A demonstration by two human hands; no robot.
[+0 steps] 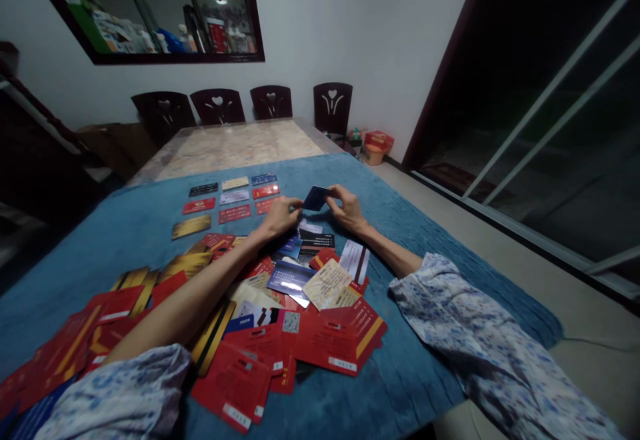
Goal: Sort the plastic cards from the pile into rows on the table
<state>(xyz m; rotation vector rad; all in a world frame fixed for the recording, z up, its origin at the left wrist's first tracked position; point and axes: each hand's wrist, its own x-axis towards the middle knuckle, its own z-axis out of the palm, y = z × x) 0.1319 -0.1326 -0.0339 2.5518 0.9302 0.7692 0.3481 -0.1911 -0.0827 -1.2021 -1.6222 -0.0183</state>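
Note:
A dark blue plastic card (316, 199) is raised above the blue cloth, tilted, between my two hands. My right hand (346, 210) pinches its right edge between thumb and fingers. My left hand (283, 215) has its fingertips closed at the card's left edge. Just left of that hand lie cards laid out in rows, among them a white card (235, 197), a black card (203, 189) and a gold card (191, 227). Under and in front of my forearms spreads a heap of overlapping cards, with a red card (325, 343), a beige card (327, 285) and a purple-blue card (291, 278) on top.
The blue cloth (420, 360) covers the near part of a long marble-topped table (240, 143). Several dark chairs (333, 107) stand at the far end. A glass-shelved wall cabinet (165, 10) is at upper left, and a sliding door (530, 93) is at right.

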